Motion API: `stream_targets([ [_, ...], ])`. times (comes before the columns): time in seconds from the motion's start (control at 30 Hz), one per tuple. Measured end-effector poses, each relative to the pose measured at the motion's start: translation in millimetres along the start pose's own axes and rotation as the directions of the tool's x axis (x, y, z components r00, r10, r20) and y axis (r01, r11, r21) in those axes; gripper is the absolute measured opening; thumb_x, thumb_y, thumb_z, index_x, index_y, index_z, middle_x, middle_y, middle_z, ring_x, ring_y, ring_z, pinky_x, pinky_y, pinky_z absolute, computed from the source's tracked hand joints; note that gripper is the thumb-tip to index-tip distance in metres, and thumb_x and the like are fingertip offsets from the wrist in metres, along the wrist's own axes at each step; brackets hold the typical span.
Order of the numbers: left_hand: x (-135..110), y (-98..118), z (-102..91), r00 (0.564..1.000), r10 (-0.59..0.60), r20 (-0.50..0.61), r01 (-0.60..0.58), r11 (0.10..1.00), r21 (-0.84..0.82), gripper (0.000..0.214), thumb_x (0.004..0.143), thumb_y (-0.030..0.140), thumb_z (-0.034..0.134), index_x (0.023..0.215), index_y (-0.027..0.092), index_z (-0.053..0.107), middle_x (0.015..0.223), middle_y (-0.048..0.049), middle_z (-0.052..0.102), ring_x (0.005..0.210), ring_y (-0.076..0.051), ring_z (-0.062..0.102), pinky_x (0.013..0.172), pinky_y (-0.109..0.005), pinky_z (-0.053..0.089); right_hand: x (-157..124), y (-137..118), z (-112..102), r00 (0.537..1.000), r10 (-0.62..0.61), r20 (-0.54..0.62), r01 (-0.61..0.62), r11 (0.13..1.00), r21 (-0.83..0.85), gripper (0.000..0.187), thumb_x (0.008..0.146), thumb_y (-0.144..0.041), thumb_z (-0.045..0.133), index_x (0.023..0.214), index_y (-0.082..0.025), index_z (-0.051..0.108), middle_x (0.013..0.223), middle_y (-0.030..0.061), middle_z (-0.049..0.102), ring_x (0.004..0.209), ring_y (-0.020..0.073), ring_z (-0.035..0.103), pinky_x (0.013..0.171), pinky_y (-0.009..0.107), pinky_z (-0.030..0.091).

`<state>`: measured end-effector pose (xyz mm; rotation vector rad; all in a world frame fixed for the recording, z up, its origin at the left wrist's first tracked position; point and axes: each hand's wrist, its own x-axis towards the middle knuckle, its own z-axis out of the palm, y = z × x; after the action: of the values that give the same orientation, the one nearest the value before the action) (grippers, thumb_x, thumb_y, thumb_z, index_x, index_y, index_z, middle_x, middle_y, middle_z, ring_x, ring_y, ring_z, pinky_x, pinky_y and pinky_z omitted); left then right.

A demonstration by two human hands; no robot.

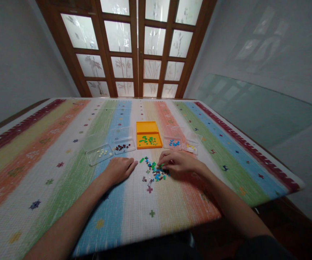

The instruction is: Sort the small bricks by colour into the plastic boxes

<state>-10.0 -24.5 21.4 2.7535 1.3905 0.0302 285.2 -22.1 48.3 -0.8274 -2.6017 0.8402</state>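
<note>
A loose pile of small building bricks [157, 174] in blue, green, brown and grey lies on the striped tablecloth. My right hand [176, 161] is over the pile's right side, its thumb and fingers bent together in a pinch among the bricks. Whatever sits between those fingertips is too small to make out. To the left of the pile, my left hand [121, 169] rests on the cloth with its fingers curled in and nothing visible in it. Just beyond its thumb lies a flat green brick [142, 160].
Behind the pile stands an open orange box [149, 146] with green bricks. Clear boxes flank it: one with cream bricks [91, 161], one with dark brown bricks [130, 150], one with blue bricks [167, 146] and one with yellow bricks [195, 151]. The table's near edge runs below my forearms.
</note>
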Motion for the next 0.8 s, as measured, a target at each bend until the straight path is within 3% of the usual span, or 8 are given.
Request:
stream_targets([
  [0.27,0.4,0.4,0.9,1.000,-0.013,0.008,0.013,1.000,-0.016,0.050,0.105,0.041,0.026,0.084,0.018,0.065,0.082,-0.0114,0.073,0.074,-0.024,0.068,0.069,-0.032,0.046,3.5,-1.1,7.6,0.995,0.022,0.096,-0.010,0.992,-0.124,0.022,0.089,-0.010,0.065,0.107,-0.019,0.075,0.101,0.0057,0.064,0.091,0.0153,0.061,0.083,0.028,0.049],
  [0.53,0.3,0.1,0.7,1.000,-0.006,0.011,0.006,1.000,-0.014,0.051,0.105,0.042,0.025,0.084,0.018,0.065,0.083,-0.0114,0.074,0.076,-0.024,0.069,0.068,-0.033,0.045,7.2,-7.7,5.3,0.999,0.038,0.026,-0.034,0.990,-0.138,0.019,0.093,-0.011,0.059,0.101,-0.020,0.073,0.098,0.0056,0.063,0.088,0.0157,0.059,0.080,0.028,0.049],
  [0.8,0.6,-1.6,3.7,1.000,0.001,-0.028,-0.001,1.000,-0.030,0.052,0.104,0.043,0.025,0.082,0.018,0.064,0.081,-0.0115,0.073,0.072,-0.023,0.068,0.067,-0.032,0.045,3.8,-5.1,4.2,0.998,0.057,0.028,-0.052,0.986,-0.158,0.021,0.090,-0.009,0.062,0.104,-0.022,0.071,0.101,0.0051,0.062,0.092,0.0165,0.059,0.084,0.030,0.050],
])
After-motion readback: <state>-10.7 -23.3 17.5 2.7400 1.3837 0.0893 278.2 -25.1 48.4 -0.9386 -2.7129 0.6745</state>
